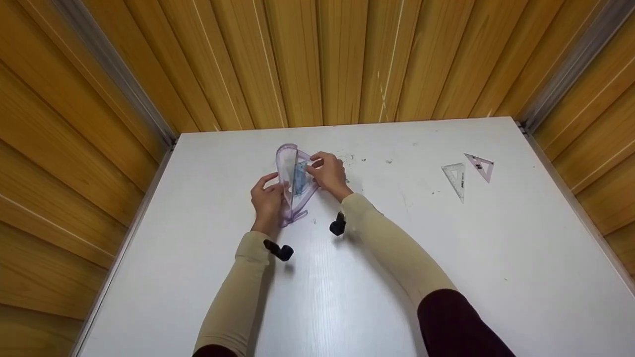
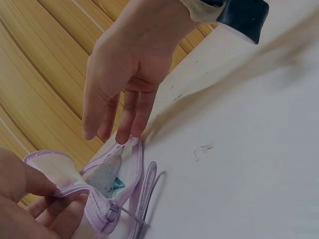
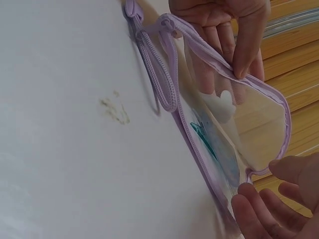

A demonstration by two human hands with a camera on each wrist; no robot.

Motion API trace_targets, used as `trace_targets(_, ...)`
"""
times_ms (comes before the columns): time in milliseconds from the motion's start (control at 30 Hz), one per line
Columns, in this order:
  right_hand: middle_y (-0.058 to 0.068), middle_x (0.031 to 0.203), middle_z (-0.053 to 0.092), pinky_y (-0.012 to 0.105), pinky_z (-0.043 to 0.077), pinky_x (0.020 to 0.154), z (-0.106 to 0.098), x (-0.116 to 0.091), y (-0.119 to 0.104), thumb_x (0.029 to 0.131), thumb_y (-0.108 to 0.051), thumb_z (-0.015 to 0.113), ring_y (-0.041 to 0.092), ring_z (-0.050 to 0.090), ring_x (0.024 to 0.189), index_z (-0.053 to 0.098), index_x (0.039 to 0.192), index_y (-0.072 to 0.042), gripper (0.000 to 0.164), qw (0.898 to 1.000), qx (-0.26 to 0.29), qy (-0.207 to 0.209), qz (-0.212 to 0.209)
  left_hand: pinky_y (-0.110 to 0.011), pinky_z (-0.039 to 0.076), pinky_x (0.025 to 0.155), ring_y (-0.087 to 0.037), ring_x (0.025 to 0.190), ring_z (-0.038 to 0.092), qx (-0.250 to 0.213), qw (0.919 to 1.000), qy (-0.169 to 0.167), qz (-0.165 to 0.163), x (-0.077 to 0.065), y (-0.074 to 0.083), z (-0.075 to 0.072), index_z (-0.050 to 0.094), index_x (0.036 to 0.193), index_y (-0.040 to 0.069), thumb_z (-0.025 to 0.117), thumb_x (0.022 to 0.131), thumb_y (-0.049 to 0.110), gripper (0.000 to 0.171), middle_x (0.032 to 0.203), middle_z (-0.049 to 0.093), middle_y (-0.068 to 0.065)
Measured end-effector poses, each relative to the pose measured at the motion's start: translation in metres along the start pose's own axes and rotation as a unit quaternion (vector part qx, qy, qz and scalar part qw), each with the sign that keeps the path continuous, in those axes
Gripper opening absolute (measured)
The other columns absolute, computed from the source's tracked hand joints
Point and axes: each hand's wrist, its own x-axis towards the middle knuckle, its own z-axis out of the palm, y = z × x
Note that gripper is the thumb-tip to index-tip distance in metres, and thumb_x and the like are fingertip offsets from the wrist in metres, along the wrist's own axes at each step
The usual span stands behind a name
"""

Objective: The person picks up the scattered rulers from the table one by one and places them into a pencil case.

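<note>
A see-through mesh zipper pouch (image 1: 287, 166) with lilac edging lies unzipped between the two hands. My left hand (image 1: 268, 201) pinches its left edge, thumb on the near face and fingers behind the mesh, holding that side raised in the right wrist view. My right hand (image 1: 328, 174) is at the far right rim, its loosely bent fingers (image 2: 130, 117) hanging down at the pouch's end. Inside lies a pale blue translucent flat piece (image 3: 219, 144) with a teal pointed shape (image 3: 203, 139) beside it. The mesh bears a white heart (image 3: 220, 105).
Two set squares lie on the white table (image 1: 317, 297) to the right: a clear one (image 1: 457, 179) and a pinkish one (image 1: 482, 166). A lilac zipper loop (image 3: 159, 74) hangs off the pouch's near end. Wood-panelled walls (image 1: 317, 59) stand behind and at both sides.
</note>
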Motion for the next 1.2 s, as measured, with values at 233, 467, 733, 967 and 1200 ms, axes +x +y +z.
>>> trace_targets(233, 0.009, 0.111, 0.075, 0.038, 0.055, 0.081, -0.014, 0.002, 0.002, 0.093, -0.023, 0.078, 0.024, 0.072, 0.094, 0.070, 0.125, -0.010, 0.035, 0.999, 0.004, 0.033, -0.033, -0.027, 0.056, 0.067, -0.026, 0.088, 0.072, -0.003, 1.0000, 0.002, -0.001, 0.000, 0.001, -0.001, 0.066, 0.132, 0.006, 0.069, 0.094, 0.002, 0.037, 0.105, 0.076, -0.018)
trace_targets(467, 0.017, 0.125, 0.069, 0.039, 0.056, 0.089, -0.030, 0.007, 0.010, 0.094, -0.019, 0.077, 0.026, 0.069, 0.100, 0.065, 0.133, -0.009, 0.042, 0.997, 0.031, 0.048, -0.052, -0.029, 0.056, 0.071, -0.025, 0.089, 0.072, -0.010, 0.9998, 0.007, -0.014, 0.002, 0.001, 0.000, 0.067, 0.130, 0.007, 0.070, 0.094, 0.001, 0.037, 0.104, 0.076, -0.017)
trace_targets(733, 0.020, 0.132, 0.064, 0.043, 0.052, 0.096, -0.058, 0.012, 0.019, 0.094, -0.018, 0.077, 0.041, 0.063, 0.115, 0.060, 0.140, -0.009, 0.050, 0.994, 0.044, 0.070, -0.077, -0.026, 0.054, 0.066, -0.023, 0.086, 0.070, -0.011, 0.9998, 0.003, -0.013, 0.003, -0.001, 0.000, 0.067, 0.131, 0.010, 0.067, 0.096, 0.001, 0.036, 0.103, 0.076, -0.014)
trace_targets(967, 0.015, 0.137, 0.060, 0.043, 0.050, 0.100, -0.088, 0.013, 0.029, 0.096, -0.020, 0.075, 0.038, 0.060, 0.119, 0.055, 0.145, -0.010, 0.054, 0.993, 0.019, 0.092, -0.077, -0.028, 0.057, 0.072, -0.025, 0.090, 0.071, -0.020, 0.9996, -0.002, -0.020, 0.003, -0.001, 0.000, 0.065, 0.133, 0.010, 0.065, 0.098, 0.001, 0.037, 0.106, 0.075, -0.014)
trace_targets(1200, 0.016, 0.140, 0.057, 0.046, 0.047, 0.103, -0.118, 0.013, 0.040, 0.096, -0.021, 0.074, 0.035, 0.057, 0.122, 0.051, 0.148, -0.009, 0.057, 0.991, 0.020, 0.113, -0.075, -0.030, 0.057, 0.075, -0.025, 0.092, 0.071, -0.024, 0.9995, 0.002, -0.019, 0.003, -0.001, 0.001, 0.065, 0.133, 0.009, 0.066, 0.096, 0.000, 0.038, 0.106, 0.076, -0.014)
